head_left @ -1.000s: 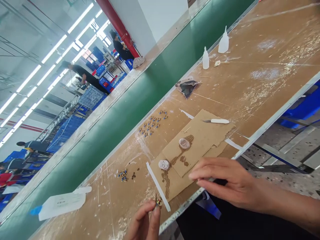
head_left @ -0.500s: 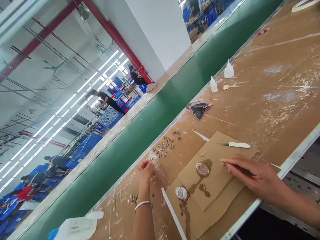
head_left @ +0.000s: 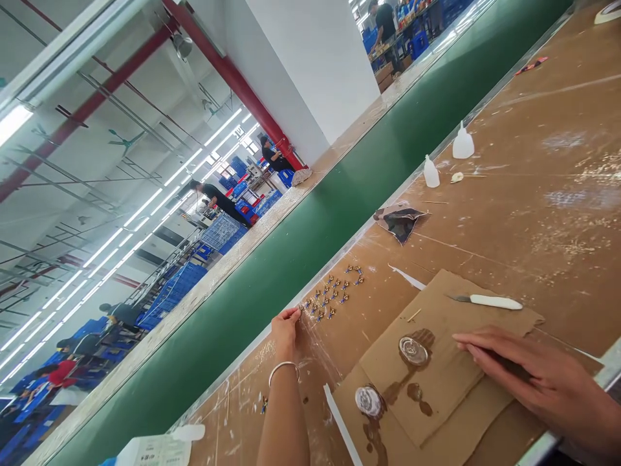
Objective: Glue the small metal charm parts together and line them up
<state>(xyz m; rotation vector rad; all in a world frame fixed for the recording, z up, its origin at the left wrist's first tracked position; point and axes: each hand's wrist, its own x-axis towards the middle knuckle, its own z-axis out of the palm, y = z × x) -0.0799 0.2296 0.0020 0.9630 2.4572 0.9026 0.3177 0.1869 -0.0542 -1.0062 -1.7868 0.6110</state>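
Left grip [head_left: 285,329]: bare hand, slim wrist, forearm [head_left: 284,424] uncovered right down to the bottom edge of view. One bangle [head_left: 285,364] worn just above that wrist: thin, rounded band, pale silvery white, plain at this size (metal or plastic, can't tell; any engraving too small to read). Right grip [head_left: 514,369]: bare too, long tapering fingers, smooth back of hand widening toward the knuckles, wrist uncovered as far as the right edge. Nail detail too small to make out.
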